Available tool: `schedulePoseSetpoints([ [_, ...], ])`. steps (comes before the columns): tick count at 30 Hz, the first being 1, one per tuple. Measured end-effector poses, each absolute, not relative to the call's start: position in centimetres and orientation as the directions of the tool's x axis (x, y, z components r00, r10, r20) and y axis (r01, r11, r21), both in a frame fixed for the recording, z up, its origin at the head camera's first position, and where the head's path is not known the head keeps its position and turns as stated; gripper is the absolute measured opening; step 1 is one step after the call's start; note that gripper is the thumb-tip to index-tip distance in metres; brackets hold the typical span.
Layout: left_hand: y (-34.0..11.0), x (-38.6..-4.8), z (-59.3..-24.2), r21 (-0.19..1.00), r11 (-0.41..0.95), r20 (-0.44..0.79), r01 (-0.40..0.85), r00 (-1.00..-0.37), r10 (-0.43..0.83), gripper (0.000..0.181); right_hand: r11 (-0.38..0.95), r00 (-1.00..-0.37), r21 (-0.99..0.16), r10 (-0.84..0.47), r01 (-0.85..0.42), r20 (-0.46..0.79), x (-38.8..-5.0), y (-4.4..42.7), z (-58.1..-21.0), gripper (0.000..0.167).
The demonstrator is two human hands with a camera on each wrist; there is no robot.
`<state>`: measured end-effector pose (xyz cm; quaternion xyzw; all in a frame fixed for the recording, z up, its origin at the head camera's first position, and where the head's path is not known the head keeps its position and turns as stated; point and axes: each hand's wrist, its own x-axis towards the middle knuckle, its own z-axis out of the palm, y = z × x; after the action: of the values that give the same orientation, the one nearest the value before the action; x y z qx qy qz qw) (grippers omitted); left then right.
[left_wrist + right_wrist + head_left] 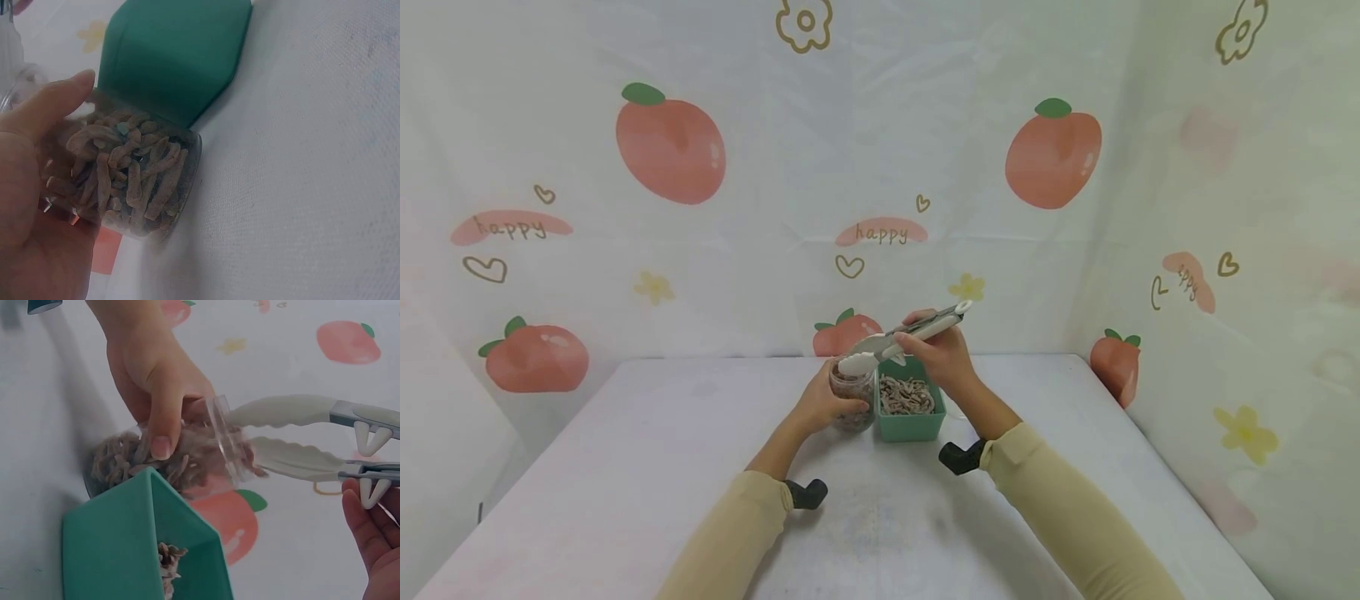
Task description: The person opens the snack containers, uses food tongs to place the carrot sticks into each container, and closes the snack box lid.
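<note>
My left hand (817, 403) grips a clear jar (134, 169) with thumb and fingers round its side. Brown, twisted, stick-like pieces (119, 456) fill much of the jar, and some poke out at its mouth. My right hand (946, 358) holds metal tongs with white scalloped ends (284, 411), above the green box. In the right wrist view the two tong ends stand apart at the jar's rim; whether they touch any piece is unclear. Right beside the jar is the green box (910, 428), which holds similar pieces (907, 395).
A white-covered table (685, 433) lies under everything. Behind it and to the right hang white sheets (760, 150) printed with fruit and flowers. Part of a pale round object (955, 410) shows behind the box's right side, mostly hidden by my right arm.
</note>
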<state>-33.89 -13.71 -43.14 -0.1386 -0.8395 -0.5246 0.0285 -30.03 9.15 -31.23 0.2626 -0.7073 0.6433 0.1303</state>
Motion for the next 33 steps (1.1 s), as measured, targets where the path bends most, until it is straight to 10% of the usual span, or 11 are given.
schedulePoseSetpoints([
  [33,-13.7,-33.7,-43.0,0.876,0.371,0.235,0.309,-0.944,0.232,0.088,0.051,-0.839,-0.839,-0.099,-0.541,0.535,-30.4,14.2,-31.6,0.033],
])
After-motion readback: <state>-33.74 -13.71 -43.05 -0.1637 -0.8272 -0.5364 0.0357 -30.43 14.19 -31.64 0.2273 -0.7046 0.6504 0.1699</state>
